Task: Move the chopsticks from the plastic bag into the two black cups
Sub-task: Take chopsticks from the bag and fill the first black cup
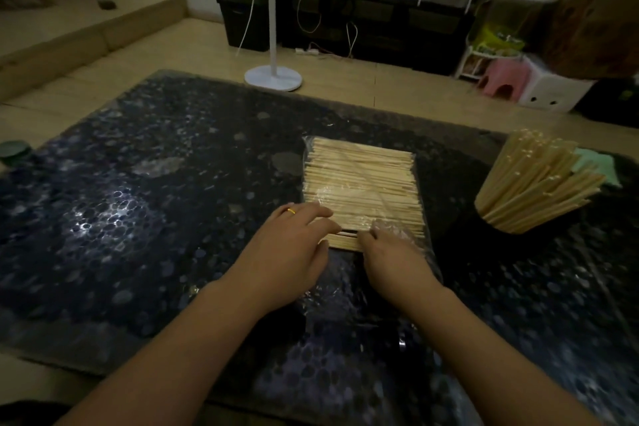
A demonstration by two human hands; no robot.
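Note:
A clear plastic bag [420, 183] lies flat on the dark table, packed with pale wooden chopsticks [359, 180] that run left to right. My left hand [290, 252] rests on the bag's near left corner, its fingers touching the nearest chopsticks. My right hand [390, 256] pinches the crumpled plastic at the bag's near edge. To the right stands a black cup [498, 226] filled with upright chopsticks [532, 183] fanned toward the right. A second black cup is not in view.
The dark patterned table [138, 201] spreads wide to the left. A green lid [14, 149] shows at its far left edge and a green cloth [598, 166] lies behind the cup. A white fan stand [273, 78] stands on the floor beyond.

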